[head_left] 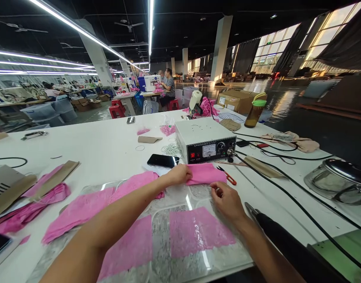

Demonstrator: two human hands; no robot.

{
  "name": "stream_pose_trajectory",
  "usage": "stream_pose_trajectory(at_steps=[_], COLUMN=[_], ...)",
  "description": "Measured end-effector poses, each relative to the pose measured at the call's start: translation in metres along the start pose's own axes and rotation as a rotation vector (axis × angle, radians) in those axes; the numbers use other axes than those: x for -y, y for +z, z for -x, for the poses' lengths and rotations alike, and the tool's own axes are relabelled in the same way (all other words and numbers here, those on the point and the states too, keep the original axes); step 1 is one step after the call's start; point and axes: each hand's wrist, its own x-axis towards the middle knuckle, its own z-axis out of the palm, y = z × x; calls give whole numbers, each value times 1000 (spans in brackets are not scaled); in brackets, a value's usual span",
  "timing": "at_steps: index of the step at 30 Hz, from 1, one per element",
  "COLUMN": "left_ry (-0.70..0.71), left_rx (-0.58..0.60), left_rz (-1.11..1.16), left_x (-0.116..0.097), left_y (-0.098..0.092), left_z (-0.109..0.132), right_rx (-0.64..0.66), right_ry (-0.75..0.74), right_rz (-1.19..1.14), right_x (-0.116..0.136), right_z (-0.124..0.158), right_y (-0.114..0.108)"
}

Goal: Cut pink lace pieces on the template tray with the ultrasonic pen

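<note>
A folded piece of pink fabric lies in front of the white-topped control box. My left hand is closed on its left end. At its lower right edge, the curled fingers of my right hand pinch the cloth. Under both forearms is a clear plastic sheet, with pink pieces showing through it. A stack of pink fabric pieces lies left of my left forearm. Orange-handled snips rest just right of the fabric, and a black phone lies beyond my left hand.
A black-handled tool lies beside my right forearm. Black cables cross the right side. A glass pot and a brown bottle stand there too. More pink cloth is at left. A person sits at a sewing machine beyond.
</note>
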Motion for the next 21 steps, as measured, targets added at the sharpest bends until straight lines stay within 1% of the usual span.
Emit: stream_pose_trajectory(at_steps=[5,10,14,18,21], left_ry=[-17,-25,-35,-51,-50], left_rx=[13,36,56,50,32], left_rz=[24,36,50,40,8], left_x=[1,1,1,-2,-5], left_y=[-4,-12,-18,-20,-22], left_z=[-4,-7,-7,-7,-4], right_rx=[-9,3,8,11,4], right_ry=[-30,-80,-138,-187,-211], right_rz=[65,151,209,240,238], right_x=[2,17,26,23,16], right_z=[-7,-19,-34,-46,-50], right_y=[1,6,16,26,29])
